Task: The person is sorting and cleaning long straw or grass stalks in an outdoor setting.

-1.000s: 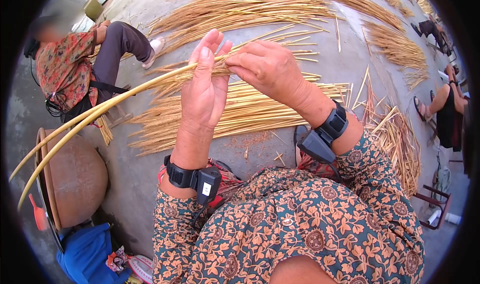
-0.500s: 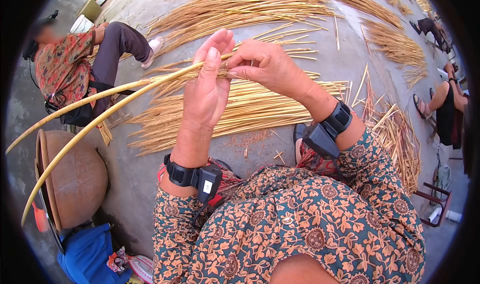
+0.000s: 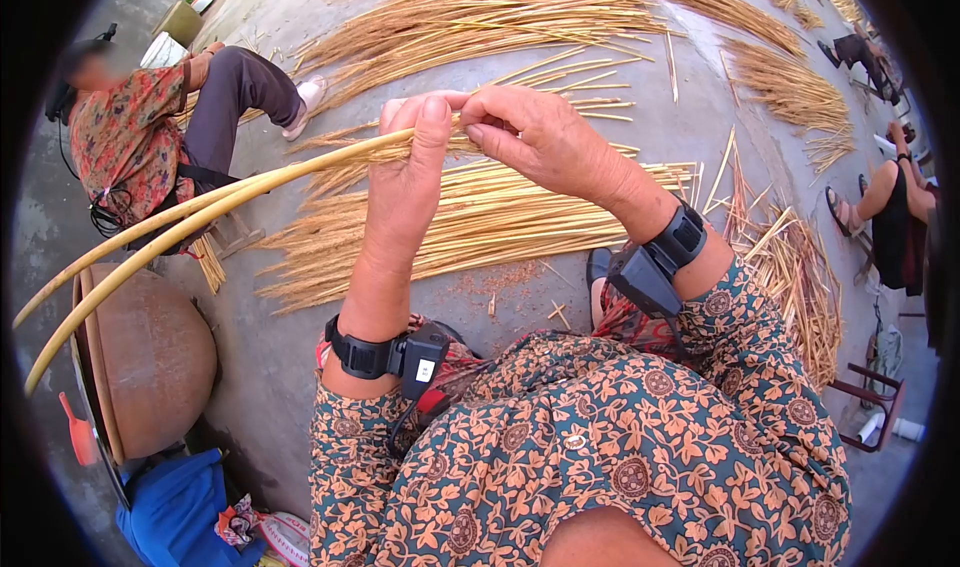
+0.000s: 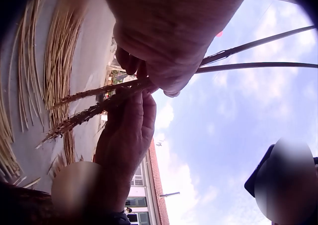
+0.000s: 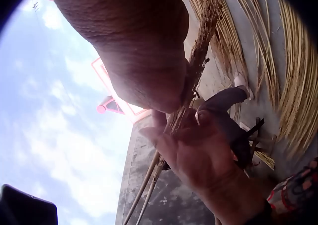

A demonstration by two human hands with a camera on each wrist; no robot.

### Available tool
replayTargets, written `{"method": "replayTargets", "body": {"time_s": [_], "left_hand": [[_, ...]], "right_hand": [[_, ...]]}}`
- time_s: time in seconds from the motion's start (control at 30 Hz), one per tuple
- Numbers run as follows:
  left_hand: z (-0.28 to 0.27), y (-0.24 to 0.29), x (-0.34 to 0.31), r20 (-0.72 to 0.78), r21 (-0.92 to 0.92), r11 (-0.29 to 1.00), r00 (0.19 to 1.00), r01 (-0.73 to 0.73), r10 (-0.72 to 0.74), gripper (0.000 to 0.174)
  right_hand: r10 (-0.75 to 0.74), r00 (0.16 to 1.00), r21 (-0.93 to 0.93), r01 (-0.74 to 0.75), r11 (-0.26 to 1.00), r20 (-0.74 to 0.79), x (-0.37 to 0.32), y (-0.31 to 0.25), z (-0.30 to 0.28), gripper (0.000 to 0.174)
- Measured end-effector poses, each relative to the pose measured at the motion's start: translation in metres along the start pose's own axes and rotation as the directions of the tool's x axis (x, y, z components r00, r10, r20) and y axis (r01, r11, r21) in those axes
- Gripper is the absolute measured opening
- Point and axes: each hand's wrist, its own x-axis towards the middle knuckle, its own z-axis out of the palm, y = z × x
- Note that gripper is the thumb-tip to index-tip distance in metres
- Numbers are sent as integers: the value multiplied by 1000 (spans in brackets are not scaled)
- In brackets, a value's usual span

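Observation:
Two long yellow broomcorn stalks (image 3: 190, 222) arch from my hands out to the left in the head view. My left hand (image 3: 405, 187) grips them, its thumb lying along the top and its fingers folded behind. Right beside it, my right hand (image 3: 545, 142) pinches the stalks near their heads with thumb and forefinger. The left wrist view shows the brown, brushy heads (image 4: 82, 115) sticking out past both hands. In the right wrist view, the left hand (image 5: 198, 153) cradles the stalks just under the right hand (image 5: 134, 56).
Bundles of broomcorn (image 3: 520, 202) lie on the concrete ahead, with a larger spread (image 3: 480, 17) behind. Loose straw (image 3: 795, 287) is heaped at right. A person (image 3: 130, 147) sits at left, near a big clay pot (image 3: 155, 357) and a blue cloth (image 3: 185, 512).
My left hand's fingers, upright before, have folded around the stalks. The right hand has shifted slightly rightward and stays at the heads. The stalks' far ends have swung a little.

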Motion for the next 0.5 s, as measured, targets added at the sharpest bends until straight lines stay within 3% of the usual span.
{"method": "replayTargets", "body": {"time_s": [0.13,0.23,0.37,0.5], "left_hand": [[0,8,-4,-33,-12,992,992,124,-124,45],[2,20,-7,-2,-142,959,969,245,-248,46],[3,20,-9,-15,-196,948,966,249,-257,45],[3,22,-11,-2,-186,957,974,224,-229,46]], "right_hand": [[47,996,61,-43,997,-73,0,0,3,9],[73,991,111,-61,992,-110,0,0,3,9],[140,990,200,-132,971,-30,-1,-3,-4,7],[188,981,369,-155,917,-56,-2,-4,-7,5]]}}
